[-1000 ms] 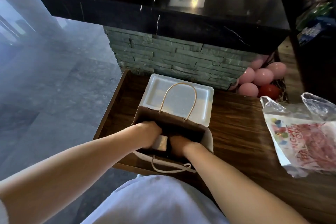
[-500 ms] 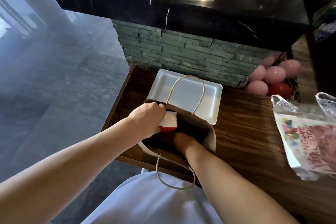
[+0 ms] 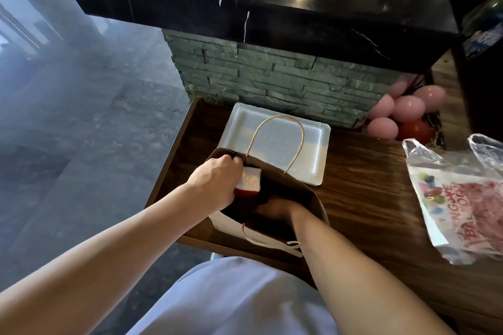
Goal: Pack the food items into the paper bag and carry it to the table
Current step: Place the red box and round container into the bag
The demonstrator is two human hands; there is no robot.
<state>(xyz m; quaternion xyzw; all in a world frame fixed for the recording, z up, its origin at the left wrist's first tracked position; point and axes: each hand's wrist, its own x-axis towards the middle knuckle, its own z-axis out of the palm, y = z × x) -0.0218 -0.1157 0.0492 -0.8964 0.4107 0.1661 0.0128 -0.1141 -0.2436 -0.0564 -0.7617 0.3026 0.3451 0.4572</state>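
Observation:
A brown paper bag [image 3: 304, 193] with twine handles stands open near the front left corner of the wooden counter [image 3: 367, 185]. My left hand [image 3: 217, 182] is closed around a white and red food packet [image 3: 250, 181] at the bag's mouth, by its left rim. My right hand [image 3: 275, 209] reaches deep into the bag; its fingers are hidden in the dark inside, so what it holds is unclear. An empty white foam tray [image 3: 313, 149] lies on the counter just behind the bag.
A printed clear plastic bag [image 3: 460, 198] lies at the counter's right. Pink eggs [image 3: 402, 111] and a red tomato [image 3: 415, 130] sit at the back right, under a black marble ledge [image 3: 245, 22] on a stone wall. Grey floor lies to the left.
My left hand has lifted from inside the bag to its rim with the white and red packet. My right hand stays inside. The near handle has dropped over the bag's front.

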